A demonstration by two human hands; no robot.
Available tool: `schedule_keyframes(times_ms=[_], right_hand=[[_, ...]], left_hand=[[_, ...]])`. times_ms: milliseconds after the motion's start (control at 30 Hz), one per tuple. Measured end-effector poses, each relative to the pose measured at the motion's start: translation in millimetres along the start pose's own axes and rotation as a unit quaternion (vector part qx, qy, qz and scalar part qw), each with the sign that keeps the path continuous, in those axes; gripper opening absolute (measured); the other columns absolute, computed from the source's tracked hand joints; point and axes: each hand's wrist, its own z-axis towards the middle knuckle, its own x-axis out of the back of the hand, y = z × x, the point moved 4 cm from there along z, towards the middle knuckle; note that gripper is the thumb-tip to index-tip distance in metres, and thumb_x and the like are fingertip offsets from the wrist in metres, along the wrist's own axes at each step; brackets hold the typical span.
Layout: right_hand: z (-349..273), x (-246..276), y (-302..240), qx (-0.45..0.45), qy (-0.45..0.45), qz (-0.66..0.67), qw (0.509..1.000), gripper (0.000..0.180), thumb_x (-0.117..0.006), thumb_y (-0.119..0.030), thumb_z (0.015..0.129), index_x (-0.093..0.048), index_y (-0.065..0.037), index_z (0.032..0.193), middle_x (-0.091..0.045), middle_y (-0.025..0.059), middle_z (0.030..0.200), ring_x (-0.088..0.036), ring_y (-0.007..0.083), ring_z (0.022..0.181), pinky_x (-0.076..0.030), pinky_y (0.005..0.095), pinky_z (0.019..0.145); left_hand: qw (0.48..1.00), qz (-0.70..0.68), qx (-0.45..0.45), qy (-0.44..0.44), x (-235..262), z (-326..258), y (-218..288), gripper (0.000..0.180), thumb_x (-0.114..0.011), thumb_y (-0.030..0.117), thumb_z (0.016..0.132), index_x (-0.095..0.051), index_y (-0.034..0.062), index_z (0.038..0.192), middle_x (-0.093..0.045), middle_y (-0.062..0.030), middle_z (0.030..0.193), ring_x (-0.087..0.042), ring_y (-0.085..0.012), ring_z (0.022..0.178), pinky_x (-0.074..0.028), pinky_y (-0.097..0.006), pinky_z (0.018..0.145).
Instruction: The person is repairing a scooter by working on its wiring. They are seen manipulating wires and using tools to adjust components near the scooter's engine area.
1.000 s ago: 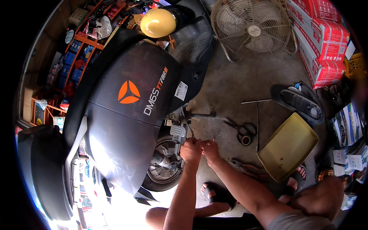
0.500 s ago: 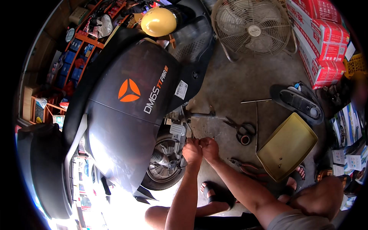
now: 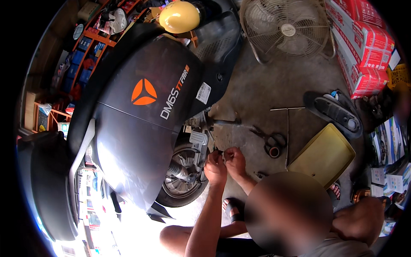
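Beside the rear wheel (image 3: 185,195) of a dark grey scooter (image 3: 137,124), both my hands are raised with their fingers closed in a pinch. A thin cable (image 3: 212,138) hangs down from the scooter's underside to the fingers of my left hand (image 3: 215,169), which grip its end. A small dark piece shows at those fingertips. Close by on the right, my right hand (image 3: 235,162) pinches something too small to make out, with a narrow gap between the two hands. A metal footrest (image 3: 198,143) sits just left of them. A blurred patch covers part of my right forearm.
On the concrete floor to the right lie black scissors (image 3: 272,143), a T-handle wrench (image 3: 287,132), a yellow tray (image 3: 321,154) and a dark oval cover (image 3: 336,113). A floor fan (image 3: 284,30) and red-and-white boxes (image 3: 364,51) stand farther off. A yellow helmet (image 3: 180,17) is at the top.
My hands have moved slightly apart, and my right hand sits a little higher and farther right. The view has shifted slightly. The pliers on the floor are now mostly hidden by the blurred patch.
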Motion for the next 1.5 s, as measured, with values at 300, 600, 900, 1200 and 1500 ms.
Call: schedule_keyframes(times_ms=[300,600,900,1200,1500], right_hand=[[12,-18,-2,-0.090,-0.111,0.046,0.989,0.011,-0.063,-0.009,0.084,-0.069,0.000,0.085,-0.068,0.0078,0.073,-0.065,0.0165,0.069,-0.050,0.0289,0.062],[12,-20,13,-0.323,-0.257,0.286,0.865,0.008,-0.064,-0.015,0.087,-0.065,-0.011,0.094,-0.065,0.0011,0.078,-0.054,0.0084,0.066,-0.039,0.0244,0.060],[3,-9,-4,-0.263,-0.229,0.343,0.872,0.007,-0.062,-0.006,0.081,-0.062,-0.007,0.087,-0.060,0.0001,0.076,-0.052,0.0075,0.065,-0.039,0.0227,0.057],[7,-23,6,-0.138,-0.186,0.232,0.945,0.028,-0.066,0.007,0.073,-0.053,0.000,0.097,-0.060,0.0081,0.085,-0.060,0.0155,0.077,-0.049,0.0278,0.067],[3,-21,9,0.017,-0.145,0.129,0.981,0.025,-0.065,0.003,0.077,-0.048,-0.004,0.094,-0.059,0.0077,0.081,-0.060,0.0170,0.073,-0.050,0.0319,0.065]], left_hand=[[0.998,-0.046,0.050,0.002,19,-9,13,0.025,-0.058,0.012,0.086,-0.059,0.0023,0.108,-0.071,-0.0133,0.083,-0.070,-0.0272,0.076,-0.053,-0.036,0.072],[0.980,-0.162,0.113,-0.024,21,1,2,0.022,-0.048,0.012,0.092,-0.059,-0.0026,0.105,-0.071,-0.0113,0.082,-0.070,-0.0175,0.072,-0.053,-0.029,0.069],[0.991,-0.085,0.095,-0.032,24,5,6,0.020,-0.045,0.009,0.093,-0.061,0.0000,0.101,-0.068,-0.0094,0.077,-0.067,-0.0171,0.068,-0.052,-0.030,0.066],[0.998,-0.059,0.011,0.014,16,3,-4,0.018,-0.047,0.003,0.086,-0.063,0.0021,0.092,-0.066,-0.0140,0.086,-0.063,-0.0289,0.080,-0.049,-0.038,0.074],[0.998,-0.055,-0.014,0.001,14,4,-5,0.017,-0.049,0.004,0.084,-0.065,0.0023,0.088,-0.065,-0.0124,0.085,-0.062,-0.0256,0.077,-0.049,-0.035,0.072]])
